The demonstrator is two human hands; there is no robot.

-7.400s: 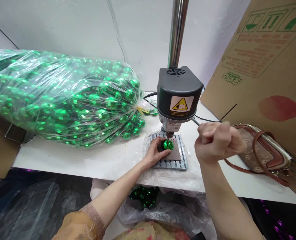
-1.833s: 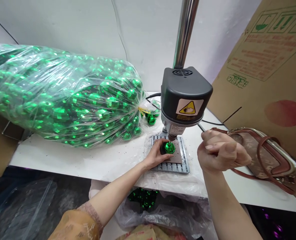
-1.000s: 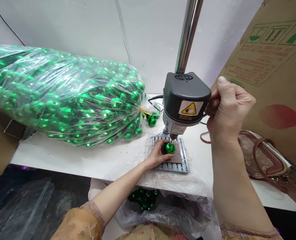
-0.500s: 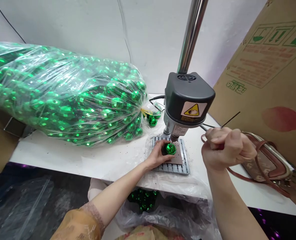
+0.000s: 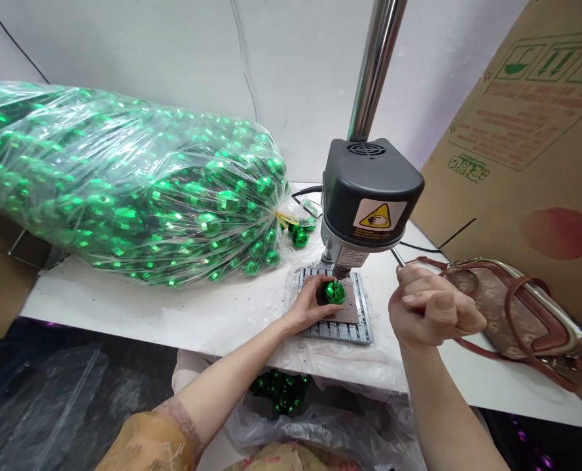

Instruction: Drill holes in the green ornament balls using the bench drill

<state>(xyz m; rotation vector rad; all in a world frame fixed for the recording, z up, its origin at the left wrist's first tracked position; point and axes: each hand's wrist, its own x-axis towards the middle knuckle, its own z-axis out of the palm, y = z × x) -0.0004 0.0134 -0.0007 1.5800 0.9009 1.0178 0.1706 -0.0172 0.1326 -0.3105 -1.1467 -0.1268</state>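
A shiny green faceted ball (image 5: 336,292) rests on a brown pad (image 5: 348,313) over the slotted metal base (image 5: 362,337) of a drill press (image 5: 372,186). My left hand (image 5: 309,306) is curled round the ball's left side, thumb in front and fingers behind. Directly above it is the drill chuck (image 5: 340,271), and the bit reaches down to the ball's top. Out to the right, my right hand (image 5: 433,304) is closed in a fist round the press's feed lever (image 5: 397,256); the grip end is hidden inside my fingers.
A big clear bag of green balls (image 5: 138,196), tied with yellow, fills the table's left side. Loose green balls (image 5: 299,235) lie behind the base. At right are a brown handbag (image 5: 507,307) and a large carton (image 5: 541,131). An open plastic bag (image 5: 320,428) with green balls hangs below the table edge.
My right hand has moved down and slightly left with the lever, and the chuck sits slightly lower. My left hand and the ball stay in place.
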